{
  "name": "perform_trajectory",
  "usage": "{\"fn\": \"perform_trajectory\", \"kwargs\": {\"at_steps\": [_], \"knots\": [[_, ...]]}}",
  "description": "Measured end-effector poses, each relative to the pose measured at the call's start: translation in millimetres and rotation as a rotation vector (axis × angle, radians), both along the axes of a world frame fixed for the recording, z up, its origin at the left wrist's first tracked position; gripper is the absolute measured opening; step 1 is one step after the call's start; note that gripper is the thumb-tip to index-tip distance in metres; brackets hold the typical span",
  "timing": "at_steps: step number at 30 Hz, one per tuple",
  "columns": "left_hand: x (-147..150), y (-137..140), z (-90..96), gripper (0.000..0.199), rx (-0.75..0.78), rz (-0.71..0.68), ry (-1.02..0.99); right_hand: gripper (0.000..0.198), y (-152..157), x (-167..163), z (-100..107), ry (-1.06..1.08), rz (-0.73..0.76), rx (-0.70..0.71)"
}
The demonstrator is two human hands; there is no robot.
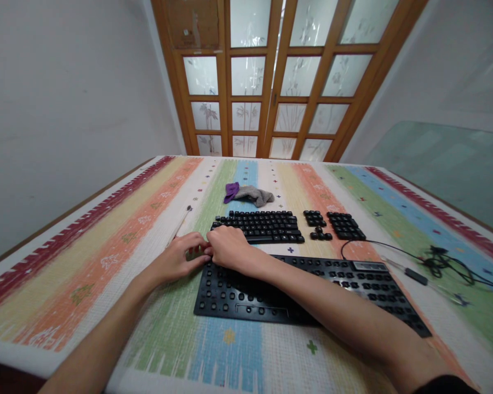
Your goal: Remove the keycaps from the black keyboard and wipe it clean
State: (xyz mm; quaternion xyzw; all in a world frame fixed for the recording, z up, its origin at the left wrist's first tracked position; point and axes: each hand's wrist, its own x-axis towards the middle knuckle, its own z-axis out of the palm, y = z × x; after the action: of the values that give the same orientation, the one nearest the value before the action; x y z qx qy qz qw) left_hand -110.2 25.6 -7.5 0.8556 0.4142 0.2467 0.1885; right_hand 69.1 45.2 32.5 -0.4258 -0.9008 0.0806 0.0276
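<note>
A black keyboard base (pixel 246 312) without its keycaps lies in front of me, its rows of small key posts bare. At its far left corner my left hand (pixel 183 256) is closed in a pinch, thumb and fingertips meeting. My right hand (pixel 232 249) reaches across the base to the same corner, fingers curled down and touching the left fingertips. Whatever is between the fingers is hidden. Just behind the base, black keycaps (pixel 267 224) are laid out in keyboard order, partly covered by my right hand. Smaller keycap groups sit right of them, including a number pad block (pixel 345 225).
A grey and purple cloth (pixel 252 194) lies behind the keycaps. Left of them is a thin stick with a dark tip (pixel 184 219). On the right are a screwdriver with a black handle (pixel 416 276) and a coiled black cable (pixel 439 262). A striped tablecloth (pixel 107 262) covers the table.
</note>
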Motion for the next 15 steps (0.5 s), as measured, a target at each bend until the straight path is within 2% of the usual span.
{"fn": "perform_trajectory", "kwargs": {"at_steps": [6, 15], "knots": [[-2, 0, -1.2, 0.012, -0.002, 0.003, -0.005, 0.03, 0, -12, 4, -0.029, -0.021, -0.031], [0, 1, 0.0, 0.021, -0.038, 0.004, 0.037, 0.04, 16, -10, 5, -0.085, -0.065, -0.089]]}}
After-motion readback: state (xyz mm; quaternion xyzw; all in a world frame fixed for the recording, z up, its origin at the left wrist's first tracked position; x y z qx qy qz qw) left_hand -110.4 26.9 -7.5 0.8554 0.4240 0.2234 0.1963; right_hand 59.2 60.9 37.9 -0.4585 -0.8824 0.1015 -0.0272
